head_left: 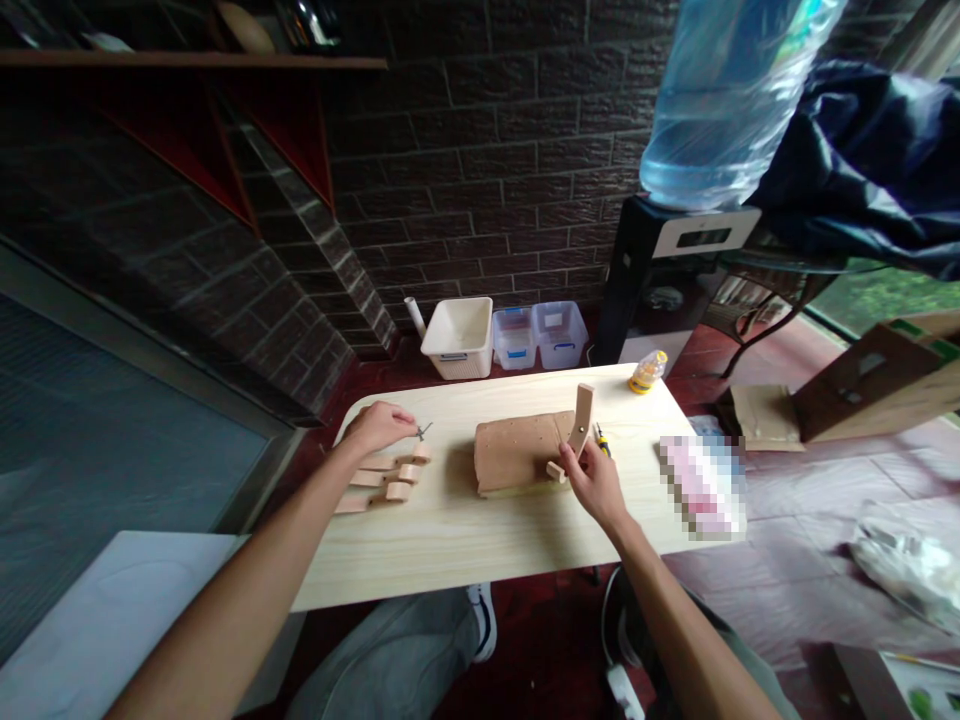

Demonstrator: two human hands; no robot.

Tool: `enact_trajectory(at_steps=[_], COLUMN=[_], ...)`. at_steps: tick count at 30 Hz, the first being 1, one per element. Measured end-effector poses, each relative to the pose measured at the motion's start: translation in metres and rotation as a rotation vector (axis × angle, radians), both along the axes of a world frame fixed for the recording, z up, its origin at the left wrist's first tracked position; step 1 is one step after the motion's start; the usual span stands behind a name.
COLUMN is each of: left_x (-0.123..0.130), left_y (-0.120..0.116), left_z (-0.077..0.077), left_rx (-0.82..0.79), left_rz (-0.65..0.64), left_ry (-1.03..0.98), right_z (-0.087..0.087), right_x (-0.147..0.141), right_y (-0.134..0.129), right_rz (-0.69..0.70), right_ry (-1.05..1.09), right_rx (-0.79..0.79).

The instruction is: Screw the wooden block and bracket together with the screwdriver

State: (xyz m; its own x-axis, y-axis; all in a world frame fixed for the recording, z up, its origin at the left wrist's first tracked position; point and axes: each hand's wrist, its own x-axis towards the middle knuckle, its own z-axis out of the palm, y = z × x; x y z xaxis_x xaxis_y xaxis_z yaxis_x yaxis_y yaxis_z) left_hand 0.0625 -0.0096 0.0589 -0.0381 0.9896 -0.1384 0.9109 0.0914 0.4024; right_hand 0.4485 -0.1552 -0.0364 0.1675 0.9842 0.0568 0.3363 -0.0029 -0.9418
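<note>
My right hand point(596, 482) is closed on a wooden piece point(582, 415) that stands up at an angle, with a small screw head in it. It is at the right end of a brown cardboard piece point(517, 446), beside a small wooden block point(556, 471). At the left of the table, my left hand point(379, 426) has its fingers pinched at a few small dark screws point(422, 432); whether it grips one is too small to tell. Several wooden pieces point(397, 491) lie below that hand. A yellow and black screwdriver point(603, 441) lies behind the right hand.
The light wooden table point(435, 545) carries a clear bottle with a yellow base point(648, 372) at the back right and a blurred pink item point(697, 490) at the right edge. Plastic bins point(459, 340) stand on the floor beyond, near a water dispenser point(652, 280).
</note>
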Motion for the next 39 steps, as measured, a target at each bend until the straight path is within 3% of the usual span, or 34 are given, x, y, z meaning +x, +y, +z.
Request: enact_trajectory(at_steps=[3,7,11,14,17,24,29,34,39], left_x=[0.036,0.094,0.128,0.134,0.134,0.13,0.127,0.147,0.178], left_y=[-0.017,-0.057,-0.088,-0.092,-0.084,-0.072,-0.076,-0.082,-0.095], left_z=[-0.002,-0.029,-0.058,-0.07,-0.079,-0.095,-0.101,-0.106,-0.106], left_rx=[0.048,0.106,0.172,0.332,0.481,0.357,0.317,0.258,0.278], left_rz=[-0.086,-0.138,-0.081,0.073,0.18,0.193,0.229,0.251,0.341], left_ry=[-0.359,-0.759,-0.995,-1.165,-1.184,-1.127,-1.054,-1.004,-0.977], right_z=[0.005,0.009,0.01,0.008,0.005,-0.005,-0.006,-0.004,0.0], right_x=[-0.002,-0.003,-0.002,-0.001,-0.002,-0.007,-0.012,-0.017,-0.02], right_y=[0.002,0.005,0.008,0.01,0.014,0.02,0.018,0.014,0.02], right_rz=[-0.023,-0.058,-0.09,-0.111,-0.143,-0.191,-0.313,-0.335,-0.191], right_ry=[-0.02,-0.045,-0.072,-0.083,-0.079,-0.042,-0.039,-0.014,0.024], right_rx=[0.037,0.087,0.111,0.125,0.144,0.159,0.169,0.161,0.152])
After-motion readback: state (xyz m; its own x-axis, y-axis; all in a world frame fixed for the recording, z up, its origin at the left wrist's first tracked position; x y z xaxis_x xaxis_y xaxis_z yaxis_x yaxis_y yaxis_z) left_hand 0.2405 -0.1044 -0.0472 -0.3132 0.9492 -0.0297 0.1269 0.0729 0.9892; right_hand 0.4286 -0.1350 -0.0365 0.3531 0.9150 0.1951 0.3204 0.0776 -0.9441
